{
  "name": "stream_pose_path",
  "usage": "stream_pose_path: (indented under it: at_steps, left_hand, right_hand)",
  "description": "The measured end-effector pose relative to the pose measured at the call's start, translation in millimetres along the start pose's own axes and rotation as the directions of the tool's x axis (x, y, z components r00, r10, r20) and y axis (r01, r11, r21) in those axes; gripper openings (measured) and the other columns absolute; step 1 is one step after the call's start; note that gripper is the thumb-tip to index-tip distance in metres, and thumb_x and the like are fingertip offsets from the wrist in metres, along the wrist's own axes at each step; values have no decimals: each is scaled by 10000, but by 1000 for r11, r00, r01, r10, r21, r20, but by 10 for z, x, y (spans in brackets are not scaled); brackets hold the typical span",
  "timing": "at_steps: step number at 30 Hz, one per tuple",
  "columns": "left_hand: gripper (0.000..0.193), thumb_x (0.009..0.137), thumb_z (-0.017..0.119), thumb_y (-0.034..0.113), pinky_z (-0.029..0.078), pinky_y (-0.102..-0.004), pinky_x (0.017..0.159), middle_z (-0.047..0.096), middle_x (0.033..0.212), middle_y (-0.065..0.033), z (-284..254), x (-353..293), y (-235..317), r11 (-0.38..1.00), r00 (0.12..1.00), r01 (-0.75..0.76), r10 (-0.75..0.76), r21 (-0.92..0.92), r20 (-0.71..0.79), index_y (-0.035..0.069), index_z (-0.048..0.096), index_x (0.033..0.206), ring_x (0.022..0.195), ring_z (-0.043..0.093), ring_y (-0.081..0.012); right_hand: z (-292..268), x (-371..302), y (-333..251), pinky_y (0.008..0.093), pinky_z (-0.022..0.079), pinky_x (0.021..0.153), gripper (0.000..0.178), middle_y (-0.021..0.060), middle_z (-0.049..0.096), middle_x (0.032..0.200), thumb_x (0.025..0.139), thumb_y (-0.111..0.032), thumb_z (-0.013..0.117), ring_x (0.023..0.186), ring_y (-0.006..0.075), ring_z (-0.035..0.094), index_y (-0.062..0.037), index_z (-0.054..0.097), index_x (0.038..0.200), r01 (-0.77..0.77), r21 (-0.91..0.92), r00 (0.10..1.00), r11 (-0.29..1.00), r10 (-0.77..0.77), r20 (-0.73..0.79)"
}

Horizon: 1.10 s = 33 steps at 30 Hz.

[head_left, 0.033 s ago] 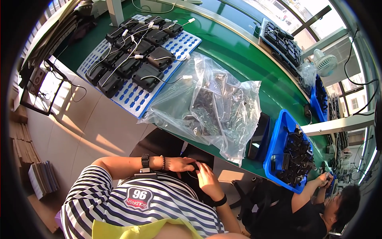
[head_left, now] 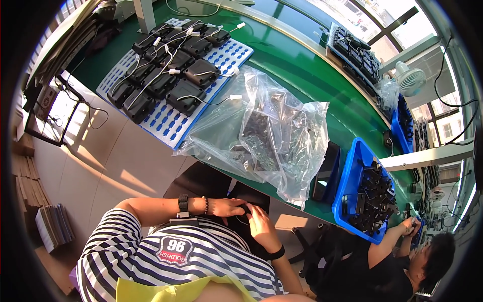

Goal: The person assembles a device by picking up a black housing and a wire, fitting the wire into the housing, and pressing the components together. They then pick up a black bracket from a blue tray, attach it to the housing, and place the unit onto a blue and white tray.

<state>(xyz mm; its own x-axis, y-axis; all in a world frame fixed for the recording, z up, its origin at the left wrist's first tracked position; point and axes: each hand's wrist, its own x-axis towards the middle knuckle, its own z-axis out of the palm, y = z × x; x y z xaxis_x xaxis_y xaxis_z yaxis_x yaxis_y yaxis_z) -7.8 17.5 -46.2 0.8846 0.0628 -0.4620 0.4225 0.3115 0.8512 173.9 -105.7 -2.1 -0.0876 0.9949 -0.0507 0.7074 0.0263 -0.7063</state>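
Note:
Low over my lap, my left hand (head_left: 227,207) and my right hand (head_left: 261,229) meet at the fingertips. Their fingers are bent and closed around something small and dark, which blends into my black trousers (head_left: 193,183); a thin pale line like a wire shows below it. What it is I cannot make out. Beyond my hands, on the green table (head_left: 282,65), lies a clear plastic bag (head_left: 307,146) with black parts inside. To its left, black speaker-like housings (head_left: 186,97) with white-plugged cables stand in rows on a blue-and-white perforated tray (head_left: 166,123).
A blue bin (head_left: 346,189) of small black parts sits at the table's right end. Beside it works a person in black (head_left: 362,267). Another loaded tray (head_left: 352,48) and a small fan (head_left: 410,79) are at the far right. Cartons (head_left: 30,186) stand at the left.

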Motion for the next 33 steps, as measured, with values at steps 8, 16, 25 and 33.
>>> stream_pose_path:
  at_steps: [8, 16, 25, 33]
  left_hand:
    - [709, 1007, 487, 436, 652, -372, 735, 402, 1499, -190, 74, -48, 26, 995, 998, 8, -14, -95, -57, 72, 251, 1568, 1338, 464, -299]
    - [704, 1010, 478, 434, 650, -367, 732, 402, 1513, -190, 58, 28, 16, 998, 998, 52, -53, -38, -38, 75, 244, 1570, 1304, 509, -301]
    - [584, 1046, 469, 373, 645, -367, 734, 506, 1403, -197, 9, 50, -1, 999, 999, -6, 5, -39, -40, 90, 317, 1533, 1128, 618, -274]
    - [565, 1053, 457, 379, 641, -362, 764, 492, 1420, -199, 39, 40, 43, 997, 998, 67, -67, 27, -4, 93, 328, 1524, 1201, 585, -274]
  right_hand:
    - [-29, -18, -72, 401, 525, 898, 312, 152, 665, 1205, 950, -119, 621, 1055, 343, 660, -43, 621, 1253, -107, 169, 992, 980, 118, -53]
    - [-216, 18, -72, 390, 533, 845, 189, 140, 667, 1122, 926, -91, 658, 1008, 347, 667, -26, 616, 1098, 3, 101, 998, 995, 4, -65]
    - [-278, 90, -128, 420, 524, 818, 228, 134, 620, 1071, 905, -106, 678, 976, 364, 639, -37, 572, 1095, 24, 86, 999, 996, -20, -47]
    - [-24, -23, 26, 417, 513, 850, 244, 151, 615, 1092, 904, -93, 671, 1008, 371, 621, -24, 560, 1110, -156, -48, 985, 987, 153, -75]
